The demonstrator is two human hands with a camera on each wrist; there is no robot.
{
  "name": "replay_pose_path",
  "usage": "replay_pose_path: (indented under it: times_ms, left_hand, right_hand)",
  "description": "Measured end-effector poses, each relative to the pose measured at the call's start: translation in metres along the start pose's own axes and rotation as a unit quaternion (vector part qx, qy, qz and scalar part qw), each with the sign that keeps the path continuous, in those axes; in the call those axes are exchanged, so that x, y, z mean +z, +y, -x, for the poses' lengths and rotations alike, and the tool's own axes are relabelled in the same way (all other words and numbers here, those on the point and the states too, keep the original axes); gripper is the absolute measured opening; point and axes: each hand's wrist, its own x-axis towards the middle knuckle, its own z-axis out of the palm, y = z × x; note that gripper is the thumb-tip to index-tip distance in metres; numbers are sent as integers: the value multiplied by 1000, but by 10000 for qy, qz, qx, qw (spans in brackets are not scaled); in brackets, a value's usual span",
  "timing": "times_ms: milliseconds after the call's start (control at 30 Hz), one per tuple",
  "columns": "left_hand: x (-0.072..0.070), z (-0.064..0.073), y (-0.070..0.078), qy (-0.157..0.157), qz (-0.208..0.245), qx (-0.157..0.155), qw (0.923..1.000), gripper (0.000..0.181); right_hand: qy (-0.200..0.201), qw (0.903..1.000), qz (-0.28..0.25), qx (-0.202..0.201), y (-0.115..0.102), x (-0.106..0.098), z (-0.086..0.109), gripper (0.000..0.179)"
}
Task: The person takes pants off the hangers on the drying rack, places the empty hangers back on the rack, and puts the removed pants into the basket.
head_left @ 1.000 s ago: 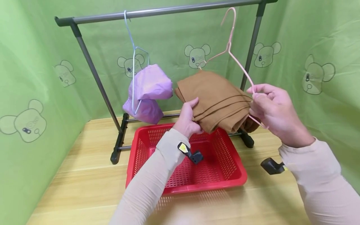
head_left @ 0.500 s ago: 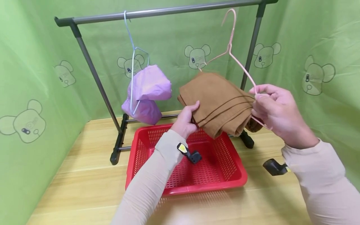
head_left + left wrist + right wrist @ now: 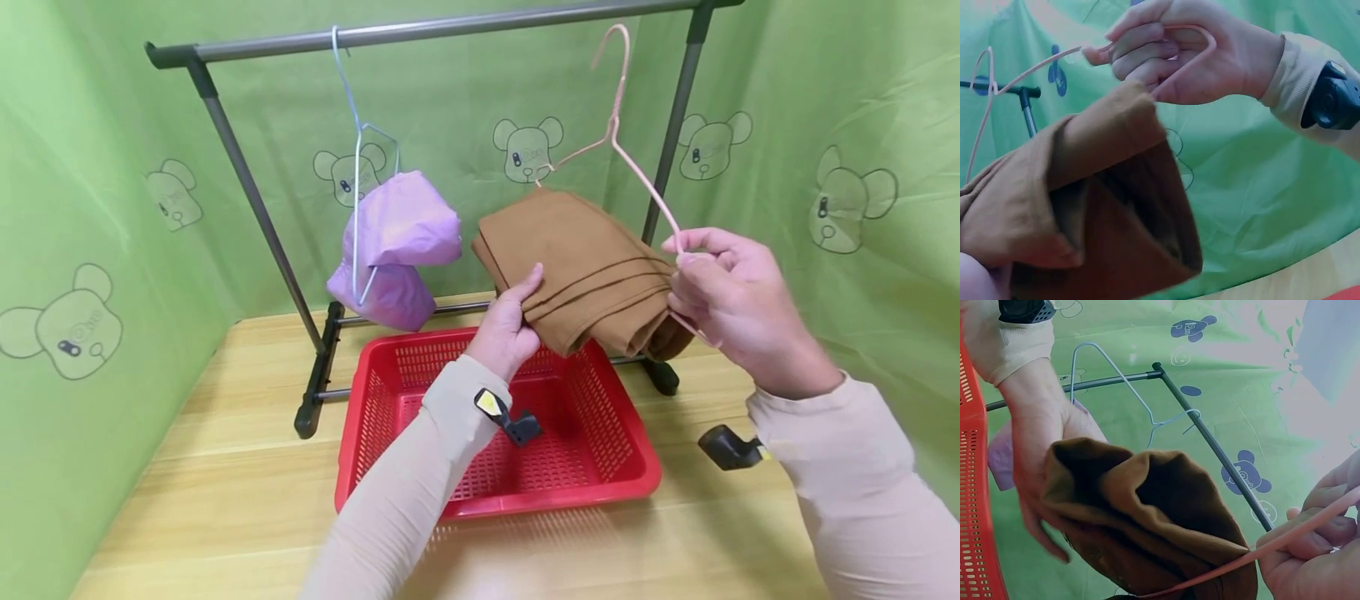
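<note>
Brown cloth (image 3: 573, 254), held at its near left by my left hand (image 3: 506, 333), could slide off the hanger (image 3: 647, 188) my right hand (image 3: 738, 308) grips if the tilt steepens.

Below the left hand (image 3: 506, 335), a red plastic basket (image 3: 555, 499) stands on a wood-grain tabletop (image 3: 217, 500). Left of that hand, lilac cloth (image 3: 408, 221) on a light-blue wire hanger (image 3: 356, 208) hangs from a clothes rack (image 3: 465, 27). Cartoon-printed green sheeting (image 3: 465, 108) rises beyond.

Long beige sleeves (image 3: 870, 492) ended in close cuffs (image 3: 459, 400); black cameras (image 3: 523, 428) sat at both wrists, each with a yellow patch (image 3: 489, 402).
</note>
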Motion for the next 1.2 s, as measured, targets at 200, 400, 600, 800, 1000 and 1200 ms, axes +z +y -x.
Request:
replay_pose_path:
  times_ms: [200,400,600,800,1000,1200]
  left_hand:
    - [3,4,-7,-155,363,-207,9990,7]
    - [0,1,-4,-205,339,-420,9983,6]
    - [2,3,1,-453,186,-624,9968,9]
    - [2,5,5,-721,166,-443,9963,9]
    - [1,4,8,-849,200,-382,9955,10]
    - [-2,0,9,-925,261,-322,9948,10]
  right_hand:
    - [39,9996,271,-74,1,1,1,14]
    - [5,9999,127,13,-3,1,1,14]
    - [-38,9997,165,166,-2,-1,2,14]
    - [50,9982,596,74,1,0,3,15]
    - [373,9856,1615,343,-2,3,4,15]
    - [596,9430,3236,504,-4,5,6,20]
